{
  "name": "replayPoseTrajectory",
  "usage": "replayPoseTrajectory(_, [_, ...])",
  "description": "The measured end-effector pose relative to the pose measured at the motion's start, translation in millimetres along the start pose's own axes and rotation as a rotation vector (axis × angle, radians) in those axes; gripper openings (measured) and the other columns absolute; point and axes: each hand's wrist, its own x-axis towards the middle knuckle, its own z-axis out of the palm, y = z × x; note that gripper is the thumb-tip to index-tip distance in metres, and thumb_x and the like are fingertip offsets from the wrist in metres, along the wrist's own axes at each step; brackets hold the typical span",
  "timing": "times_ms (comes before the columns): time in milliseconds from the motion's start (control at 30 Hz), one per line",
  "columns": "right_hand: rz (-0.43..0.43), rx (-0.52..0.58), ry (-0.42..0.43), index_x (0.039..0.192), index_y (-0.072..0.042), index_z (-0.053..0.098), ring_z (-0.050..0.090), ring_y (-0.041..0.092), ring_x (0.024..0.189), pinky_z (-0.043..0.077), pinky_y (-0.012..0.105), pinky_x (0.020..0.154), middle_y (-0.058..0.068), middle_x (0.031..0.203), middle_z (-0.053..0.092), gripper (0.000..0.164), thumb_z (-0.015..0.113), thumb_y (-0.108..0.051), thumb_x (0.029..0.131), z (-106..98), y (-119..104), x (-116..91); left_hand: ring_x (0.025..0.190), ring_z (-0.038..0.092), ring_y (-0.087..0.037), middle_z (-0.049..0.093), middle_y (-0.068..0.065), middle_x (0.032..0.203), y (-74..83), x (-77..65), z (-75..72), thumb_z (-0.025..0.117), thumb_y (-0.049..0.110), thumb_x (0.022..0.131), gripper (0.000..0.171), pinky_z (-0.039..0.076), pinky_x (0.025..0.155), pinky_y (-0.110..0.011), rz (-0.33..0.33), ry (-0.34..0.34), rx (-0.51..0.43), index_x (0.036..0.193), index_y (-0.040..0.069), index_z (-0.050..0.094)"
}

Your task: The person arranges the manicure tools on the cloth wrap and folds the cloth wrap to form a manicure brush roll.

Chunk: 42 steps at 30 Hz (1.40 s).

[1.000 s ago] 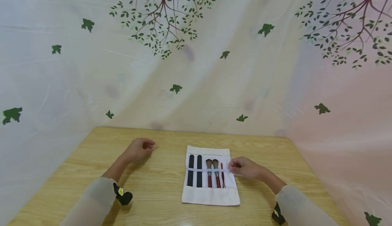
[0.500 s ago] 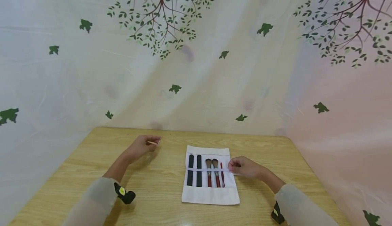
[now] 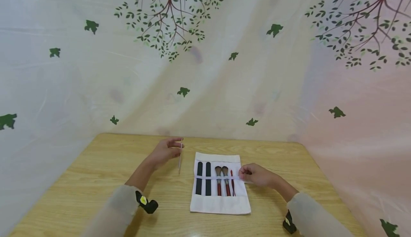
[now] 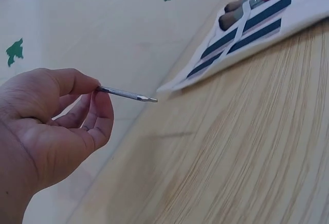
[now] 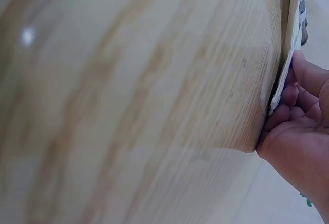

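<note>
My left hand (image 3: 164,154) is raised over the table, left of a white cloth tool roll (image 3: 220,205). Between thumb and fingertips it pinches a slim metal cuticle pusher (image 4: 123,94), with a knurled handle and a flattened tip. In the head view the cuticle pusher points down toward the table. At the roll's right edge, my right hand (image 3: 258,175) pinches the cloth beside the elastic band (image 3: 213,177); the right wrist view shows thumb above and fingers curled at the edge. Under the band lie two black nail files (image 3: 199,181), two brushes (image 3: 219,187) and a thin red tool (image 3: 232,185).
The wooden table (image 3: 96,180) ends at a pale cloth backdrop (image 3: 205,116) printed with branches and green leaves. Black wrist cameras (image 3: 148,205) sit at both sleeves (image 3: 112,212).
My left hand has moved right toward the roll, and the cuticle pusher has swung to point downward. The right hand has stayed at the roll's edge.
</note>
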Motion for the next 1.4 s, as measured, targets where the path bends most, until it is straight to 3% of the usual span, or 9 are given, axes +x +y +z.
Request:
replayPoseTrajectory(100, [-0.003, 0.007, -0.004, 0.100, 0.000, 0.064, 0.049, 0.015, 0.080, 0.043, 0.024, 0.068, 0.002, 0.087, 0.055, 0.010, 0.056, -0.004, 0.104, 0.3, 1.6, 0.7, 0.123, 0.057, -0.044, 0.053, -0.032, 0.137, 3.6, 4.7, 15.8, 0.059, -0.004, 0.100, 0.050, 0.056, 0.090, -0.033, -0.028, 0.014, -0.046, 0.148, 0.002, 0.049])
replayPoseTrajectory(533, [-0.016, 0.002, -0.012, 0.101, 0.001, 0.064, 0.047, 0.014, 0.079, 0.042, 0.023, 0.067, 0.002, 0.086, 0.054, 0.013, 0.054, -0.006, 0.106, 1.7, -1.9, -4.0, 0.122, 0.058, -0.044, 0.061, -0.031, 0.132, 3.0, 25.2, 73.9, 0.061, -0.002, 0.099, 0.048, 0.056, 0.089, -0.034, -0.016, -0.015, -0.128, 0.146, 0.005, 0.052])
replayPoseTrajectory(767, [-0.020, -0.001, -0.023, 0.101, 0.001, 0.064, 0.047, 0.014, 0.078, 0.042, 0.023, 0.066, 0.002, 0.085, 0.053, 0.013, 0.054, -0.006, 0.106, 0.4, -5.5, -5.5, 0.122, 0.059, -0.043, 0.060, -0.032, 0.132, 0.3, 34.9, 93.4, 0.064, -0.004, 0.098, 0.049, 0.058, 0.087, -0.032, -0.033, -0.019, -0.211, 0.145, 0.002, 0.052])
replayPoseTrajectory(1000, [-0.008, -0.007, -0.019, 0.101, 0.001, 0.064, 0.048, 0.014, 0.078, 0.042, 0.023, 0.066, 0.001, 0.085, 0.054, 0.012, 0.055, -0.006, 0.106, 0.7, -3.6, -3.3, 0.107, 0.068, -0.033, 0.062, -0.034, 0.128, -2.5, 44.8, 109.5, 0.066, -0.003, 0.097, 0.045, 0.059, 0.081, -0.031, -0.031, -0.013, -0.282, 0.141, -0.002, 0.055])
replayPoseTrajectory(1233, [0.010, 0.002, -0.017, 0.102, -0.001, 0.064, 0.048, 0.015, 0.079, 0.042, 0.023, 0.066, 0.001, 0.085, 0.054, 0.012, 0.056, -0.008, 0.106, 0.5, -3.0, -1.3, 0.093, 0.071, -0.021, 0.071, -0.022, 0.111, -3.0, 50.0, 125.0, 0.067, -0.006, 0.095, 0.041, 0.059, 0.079, -0.030, -0.034, -0.018, -0.334, 0.136, -0.006, 0.058])
replayPoseTrajectory(1400, [0.023, -0.005, -0.018, 0.102, -0.001, 0.064, 0.048, 0.015, 0.080, 0.042, 0.024, 0.067, 0.001, 0.085, 0.054, 0.012, 0.056, -0.008, 0.106, -0.8, -4.1, -0.3, 0.099, 0.070, -0.027, 0.067, -0.029, 0.118, -2.5, 53.4, 136.2, 0.067, -0.005, 0.096, 0.041, 0.060, 0.083, -0.034, -0.039, -0.039, -0.356, 0.136, -0.006, 0.058])
